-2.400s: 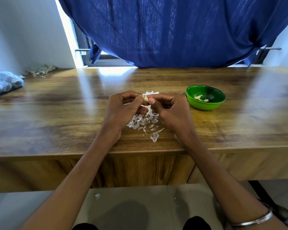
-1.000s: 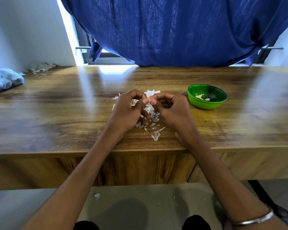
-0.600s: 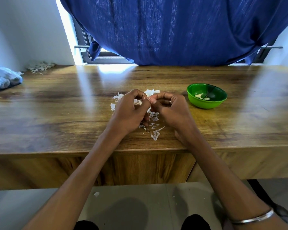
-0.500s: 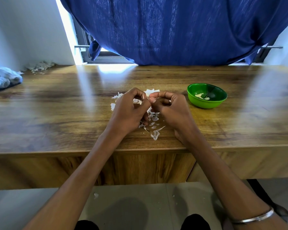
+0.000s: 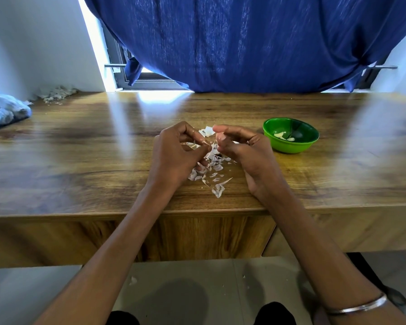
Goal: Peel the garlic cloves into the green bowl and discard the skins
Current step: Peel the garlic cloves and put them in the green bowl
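Both my hands work close together above a heap of white garlic skins (image 5: pixel 212 171) near the table's front edge. My right hand (image 5: pixel 244 153) pinches a small pinkish garlic clove (image 5: pixel 220 136) between thumb and forefinger. My left hand (image 5: pixel 178 153) has its fingers curled and pinches a thin strip of skin (image 5: pixel 205 143) beside the clove. The green bowl (image 5: pixel 291 146) stands to the right of my right hand, with a few peeled cloves (image 5: pixel 283 136) inside.
The wooden table (image 5: pixel 80 160) runs wide on both sides of me. A blue-white bundle (image 5: pixel 2 111) lies at the far left, with a pile of skins (image 5: pixel 56 92) in the back-left corner. A blue curtain (image 5: pixel 244 43) hangs behind the table.
My hands have drawn slightly apart, and the pinkish clove now shows at my right fingertips. The skin is pulled away toward the left hand. The bowl has not moved.
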